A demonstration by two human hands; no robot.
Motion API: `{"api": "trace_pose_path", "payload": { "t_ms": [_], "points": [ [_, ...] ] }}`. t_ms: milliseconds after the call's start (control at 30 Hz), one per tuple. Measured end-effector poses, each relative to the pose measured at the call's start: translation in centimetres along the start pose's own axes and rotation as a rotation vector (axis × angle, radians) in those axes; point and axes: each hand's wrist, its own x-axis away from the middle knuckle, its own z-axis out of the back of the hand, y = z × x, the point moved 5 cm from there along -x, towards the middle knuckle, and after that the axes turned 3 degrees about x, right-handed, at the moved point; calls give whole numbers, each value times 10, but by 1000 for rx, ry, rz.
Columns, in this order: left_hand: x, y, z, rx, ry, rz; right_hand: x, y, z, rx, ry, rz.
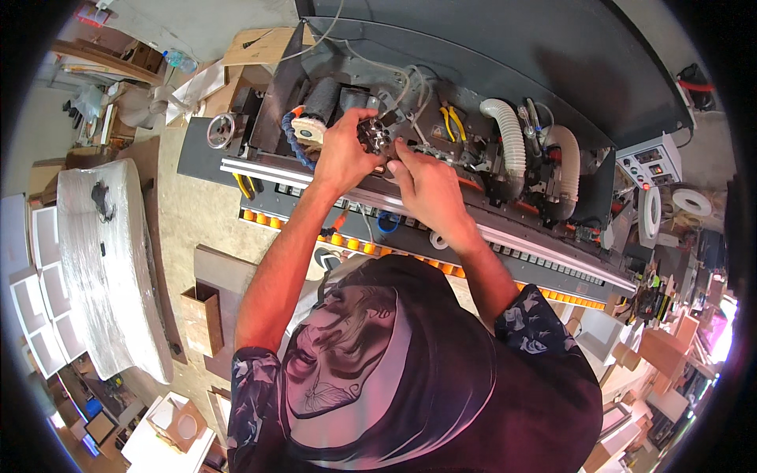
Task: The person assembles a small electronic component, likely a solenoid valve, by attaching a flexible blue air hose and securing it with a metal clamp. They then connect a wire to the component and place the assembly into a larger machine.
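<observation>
While the left grip [344, 156] clasps a mechanism [378, 135], I cannot tell its long axis or what the right grip [432, 189] holds.

The part [377, 139] is shiny metal, the rail [520, 243] smooth metal (satin rather than glossy), the hoses [512, 146] ribbed plastic, the cover [505, 51] matt.

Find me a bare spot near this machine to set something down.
The dark side plate has bare room beside the handwheel, and bare floor lies between the plastic-wrapped bundle and the machine. It's crowded around the left hand and right hand: metal mechanism, yellow-handled pliers, white ribbed hose.
</observation>
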Motion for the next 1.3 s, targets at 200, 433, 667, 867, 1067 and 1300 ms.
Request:
{"api": "trace_pose_path", "payload": {
  "t_ms": [200,433,667,867,1067,1300],
  "points": [
    [-2,11,3,16,-21,-29,-6,7,16,-125,16,127],
    [-1,14,1,-15,-36,-163,-1,19,1,-660,-77,-220],
    [2,16,-1,-12,-11,-183,-4,16,7,-677,-111,-194],
    [9,19,-3,-27,70,-163,-4,19,5,-734,-121,-236],
    [12,13,-5,-27,57,-171,0,20,-3,-680,-82,-274],
    [11,6,-8,-32,57,-188,6,19,-9,-596,-49,-329]
  ]
}}
